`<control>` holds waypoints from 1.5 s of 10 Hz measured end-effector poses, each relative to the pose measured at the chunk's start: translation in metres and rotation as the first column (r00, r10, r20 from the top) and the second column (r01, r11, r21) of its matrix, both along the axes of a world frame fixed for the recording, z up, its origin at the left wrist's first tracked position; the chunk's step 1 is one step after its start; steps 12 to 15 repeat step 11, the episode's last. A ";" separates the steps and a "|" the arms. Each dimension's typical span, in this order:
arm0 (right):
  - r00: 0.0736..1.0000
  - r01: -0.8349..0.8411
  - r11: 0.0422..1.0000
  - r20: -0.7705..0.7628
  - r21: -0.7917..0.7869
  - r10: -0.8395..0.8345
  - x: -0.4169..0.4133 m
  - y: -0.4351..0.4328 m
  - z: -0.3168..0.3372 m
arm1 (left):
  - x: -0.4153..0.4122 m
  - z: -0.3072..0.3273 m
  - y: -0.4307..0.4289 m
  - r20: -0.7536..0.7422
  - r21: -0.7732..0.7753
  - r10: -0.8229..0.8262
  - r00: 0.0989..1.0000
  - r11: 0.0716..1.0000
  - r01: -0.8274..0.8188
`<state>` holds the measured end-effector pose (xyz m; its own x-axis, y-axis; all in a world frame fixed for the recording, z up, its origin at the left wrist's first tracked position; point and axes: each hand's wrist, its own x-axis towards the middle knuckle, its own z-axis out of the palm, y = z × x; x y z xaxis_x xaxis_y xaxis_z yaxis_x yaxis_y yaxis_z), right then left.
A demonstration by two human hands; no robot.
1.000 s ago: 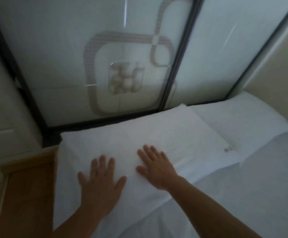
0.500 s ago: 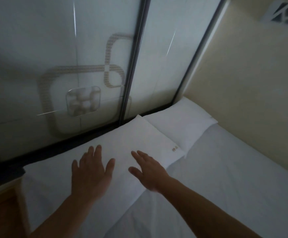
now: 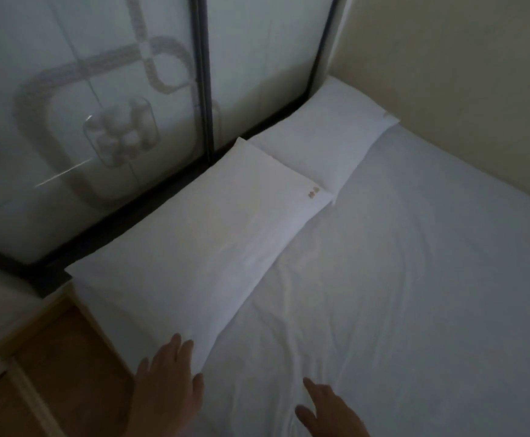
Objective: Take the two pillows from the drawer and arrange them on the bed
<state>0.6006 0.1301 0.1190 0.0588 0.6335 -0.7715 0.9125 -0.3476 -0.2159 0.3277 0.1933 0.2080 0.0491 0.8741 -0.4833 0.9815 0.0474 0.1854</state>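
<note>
Two white pillows lie end to end along the head of the bed, against the glass wardrobe doors. The near pillow has a small gold mark at its far corner. The far pillow sits in the corner by the wall. My left hand hovers open at the near pillow's lower corner, fingers spread. Just off the pillow, my right hand is open over the white sheet and holds nothing.
Frosted sliding wardrobe doors with a dark frame stand behind the pillows. A cream wall runs along the bed's far side. Wooden floor lies to the left of the bed.
Both hands have come off the near pillow and pulled back toward me. The view has swung right and back, showing more of the bed.
</note>
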 end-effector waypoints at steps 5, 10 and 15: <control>0.991 0.044 0.901 0.098 0.431 -0.096 0.041 -0.055 -0.193 | 0.193 -0.253 -0.035 -0.084 0.243 -0.627 0.775 0.741 0.626; 0.442 0.770 0.546 0.341 0.331 -0.830 0.059 -0.329 -0.203 | 0.110 -0.280 -0.217 0.004 -0.119 -0.860 0.511 0.507 0.854; 0.508 0.832 0.542 0.231 0.116 -0.830 0.045 -0.344 -0.173 | 0.098 -0.234 -0.191 0.097 -0.279 -0.805 0.585 0.542 0.792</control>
